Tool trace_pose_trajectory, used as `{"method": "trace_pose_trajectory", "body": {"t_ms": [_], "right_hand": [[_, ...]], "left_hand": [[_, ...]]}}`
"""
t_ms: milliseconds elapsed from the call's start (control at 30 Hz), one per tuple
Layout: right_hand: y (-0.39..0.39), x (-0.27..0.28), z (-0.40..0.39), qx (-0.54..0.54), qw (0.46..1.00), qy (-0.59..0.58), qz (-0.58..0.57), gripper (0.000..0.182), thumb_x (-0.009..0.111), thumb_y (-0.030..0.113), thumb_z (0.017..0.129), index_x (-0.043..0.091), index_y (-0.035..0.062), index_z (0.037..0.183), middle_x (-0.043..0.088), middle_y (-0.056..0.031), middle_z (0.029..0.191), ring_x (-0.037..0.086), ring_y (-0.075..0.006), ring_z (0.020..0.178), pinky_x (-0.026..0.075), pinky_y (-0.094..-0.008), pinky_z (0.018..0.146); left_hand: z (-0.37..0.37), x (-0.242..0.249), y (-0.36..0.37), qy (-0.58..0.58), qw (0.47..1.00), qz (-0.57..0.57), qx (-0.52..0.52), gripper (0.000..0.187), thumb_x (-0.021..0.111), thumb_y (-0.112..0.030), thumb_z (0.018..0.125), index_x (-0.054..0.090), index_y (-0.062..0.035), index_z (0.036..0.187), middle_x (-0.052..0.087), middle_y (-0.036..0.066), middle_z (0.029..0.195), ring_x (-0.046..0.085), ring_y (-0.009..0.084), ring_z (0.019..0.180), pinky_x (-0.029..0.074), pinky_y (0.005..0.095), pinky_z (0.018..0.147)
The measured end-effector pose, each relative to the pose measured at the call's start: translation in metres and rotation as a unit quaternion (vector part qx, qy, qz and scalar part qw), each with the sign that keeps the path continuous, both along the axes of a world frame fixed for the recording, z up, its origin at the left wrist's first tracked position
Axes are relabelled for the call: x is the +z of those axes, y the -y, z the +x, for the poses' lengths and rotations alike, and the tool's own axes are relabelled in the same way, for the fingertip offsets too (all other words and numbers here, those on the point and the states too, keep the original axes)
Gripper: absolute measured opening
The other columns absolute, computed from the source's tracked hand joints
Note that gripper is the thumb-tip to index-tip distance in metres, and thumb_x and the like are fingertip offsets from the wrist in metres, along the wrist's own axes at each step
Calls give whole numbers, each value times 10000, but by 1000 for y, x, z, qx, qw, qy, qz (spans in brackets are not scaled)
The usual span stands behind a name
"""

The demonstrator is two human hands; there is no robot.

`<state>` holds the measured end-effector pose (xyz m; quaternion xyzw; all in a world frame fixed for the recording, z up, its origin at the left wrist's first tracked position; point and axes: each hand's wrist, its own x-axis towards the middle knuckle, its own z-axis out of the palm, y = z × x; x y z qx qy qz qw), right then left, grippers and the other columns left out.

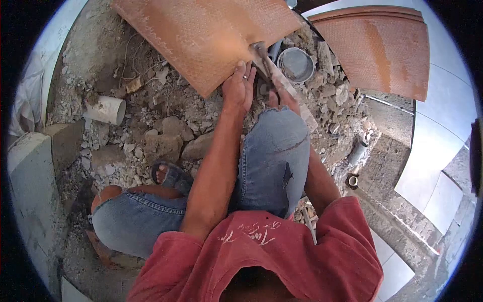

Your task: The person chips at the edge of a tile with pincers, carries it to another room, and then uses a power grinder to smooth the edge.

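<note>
A large reddish-brown tile [201,38], its ribbed face showing, lies tilted over the rubble at the top. My left hand [238,86] is at its lower edge, with the fingers wrapped on that edge beside a notch. Just right of it, my right hand [286,96] is closed around the handles of a metal pincer-like tool [262,60]. The jaws of the tool meet the tile at the notch. My knee hides part of the right hand. Under the tool runs a pale narrow strip [304,113].
Right of the tool stands a round grey container [296,65]. More brown tiles [382,50] are stacked at the upper right. A white pipe [106,110] sticks out of the rubble at left, near stones [163,146]. White floor tiles [437,136] line the right side.
</note>
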<state>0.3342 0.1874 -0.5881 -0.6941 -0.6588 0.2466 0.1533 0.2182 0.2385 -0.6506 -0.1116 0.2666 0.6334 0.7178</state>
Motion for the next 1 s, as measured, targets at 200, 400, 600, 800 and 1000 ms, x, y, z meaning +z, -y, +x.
{"method": "trace_pose_trajectory", "body": {"t_ms": [200,400,600,800,1000], "right_hand": [[-3,-4,4,27,999,-9,33,455,529,200,902,423,229,1344,582,-202,1150,594,-373,1008,508,-410,780],[-5,-23,20,28,999,18,-2,411,531,182,912,468,123,1314,632,-133,868,618,-242,784,482,-325,697],[-7,-8,22,-76,936,-331,-92,495,586,180,890,423,113,1352,596,-83,997,591,-111,833,486,-277,715],[-15,-6,26,-53,970,-222,-83,437,563,145,900,455,84,1319,571,-46,968,538,-94,789,462,-254,674],[-16,15,21,-129,926,-324,-147,407,548,155,910,461,67,1298,548,-31,899,531,-98,689,452,-259,625]], "left_hand": [[0,-2,-2,11,1000,1,-2,419,543,-116,912,392,-74,1301,458,51,1289,439,211,1216,344,385,1025],[1,-4,-2,12,1000,-4,-6,415,536,-148,921,393,-93,1306,468,32,1282,441,199,1211,337,384,1024],[0,-4,0,2,1000,-10,-16,396,527,-165,928,401,-86,1295,486,34,1267,458,192,1199,337,379,1025],[-3,0,0,-5,1000,7,-17,398,525,-174,931,403,-86,1300,488,39,1282,456,188,1210,337,376,1030],[-3,2,0,-9,1000,-4,-16,384,511,-175,939,407,-85,1297,486,44,1285,456,198,1211,341,376,1030]]}}
